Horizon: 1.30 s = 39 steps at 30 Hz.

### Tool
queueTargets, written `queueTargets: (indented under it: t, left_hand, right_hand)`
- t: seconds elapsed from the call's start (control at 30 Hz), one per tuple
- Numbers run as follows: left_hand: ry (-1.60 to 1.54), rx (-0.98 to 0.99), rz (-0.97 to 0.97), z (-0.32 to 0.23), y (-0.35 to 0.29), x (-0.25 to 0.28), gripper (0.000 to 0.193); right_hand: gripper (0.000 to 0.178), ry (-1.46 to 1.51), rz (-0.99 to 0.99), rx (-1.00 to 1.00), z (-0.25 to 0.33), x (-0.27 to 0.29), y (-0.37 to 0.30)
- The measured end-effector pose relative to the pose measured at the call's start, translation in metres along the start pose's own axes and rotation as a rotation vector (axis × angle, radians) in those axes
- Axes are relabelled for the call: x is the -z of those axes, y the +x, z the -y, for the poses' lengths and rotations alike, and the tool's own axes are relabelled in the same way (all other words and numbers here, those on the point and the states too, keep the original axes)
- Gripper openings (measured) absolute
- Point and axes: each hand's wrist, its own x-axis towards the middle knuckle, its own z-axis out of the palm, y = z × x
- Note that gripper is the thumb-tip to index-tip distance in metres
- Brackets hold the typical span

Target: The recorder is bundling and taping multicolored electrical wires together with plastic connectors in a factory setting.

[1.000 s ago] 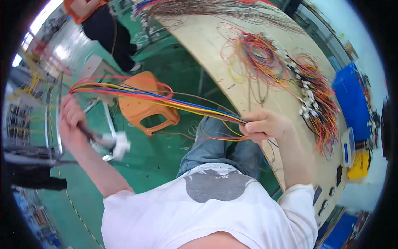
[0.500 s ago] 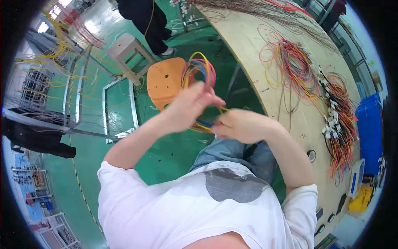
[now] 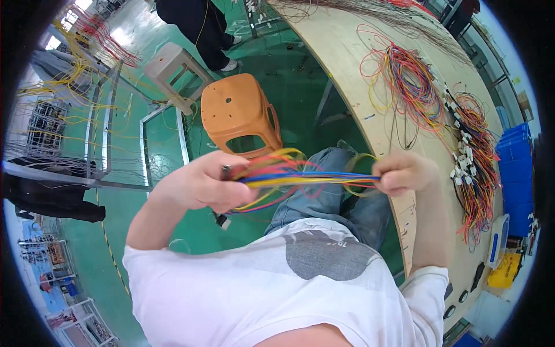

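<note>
A bundle of coloured wires (image 3: 312, 178), red, yellow and blue, is stretched taut between my two hands above my lap. My left hand (image 3: 215, 182) is closed round its left end, where a dark piece sticks out above the fist. Below that hand hangs a small black and white connector (image 3: 221, 220). My right hand (image 3: 404, 173) is closed on the right end of the bundle, near the table's edge. Between the hands, some wires are loose and blurred by motion.
On the wooden table (image 3: 341, 52) to the right lie coiled wires (image 3: 407, 81) and a pile of wires with white connectors (image 3: 468, 156). A blue bin (image 3: 514, 179) stands beyond. An orange stool (image 3: 231, 107), a grey stool (image 3: 173, 66) and a person's legs (image 3: 199, 34) are ahead. Metal frames (image 3: 144, 156) stand left.
My hands have moved apart, left hand leftward and right hand rightward. The wires, looped in a coil before, are now drawn out straight between them.
</note>
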Motion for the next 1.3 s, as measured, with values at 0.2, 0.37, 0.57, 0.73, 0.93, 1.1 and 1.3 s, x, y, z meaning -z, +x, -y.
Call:
queueTargets:
  t: [0.2,0.37,0.57,0.73,0.93,1.1,1.3]
  left_hand:
    - [-0.655,-0.396,-0.538,0.025,-0.030,0.060,0.017]
    - [-0.227,-0.528,-1.033,0.040,0.015,0.065,0.018]
    - [0.198,-0.381,-0.575,0.047,0.080,0.010,0.024]
    - [0.202,-0.139,-0.411,0.036,0.080,-0.001,0.022]
    - [0.090,0.020,-0.302,0.014,0.070,-0.005,0.024]
    - [-0.187,0.031,-0.151,0.005,0.071,-0.014,0.022]
    - [-0.109,0.054,-0.075,-0.004,0.055,-0.009,0.024]
  right_hand:
    - [0.025,0.301,-0.443,-0.035,-0.046,0.013,-0.021]
    - [0.024,-0.666,-0.565,-0.092,-0.027,-0.018,0.050]
    - [0.019,-0.869,-0.332,0.130,0.033,-0.062,0.119]
    - [0.024,-0.779,-0.319,0.304,0.037,-0.060,0.102]
    - [0.028,-0.778,-0.447,-0.001,0.042,-0.058,0.071]
    - [0.025,-0.663,-0.531,0.245,0.040,-0.056,0.077]
    - [0.029,-0.625,-0.471,0.142,0.038,-0.044,0.068]
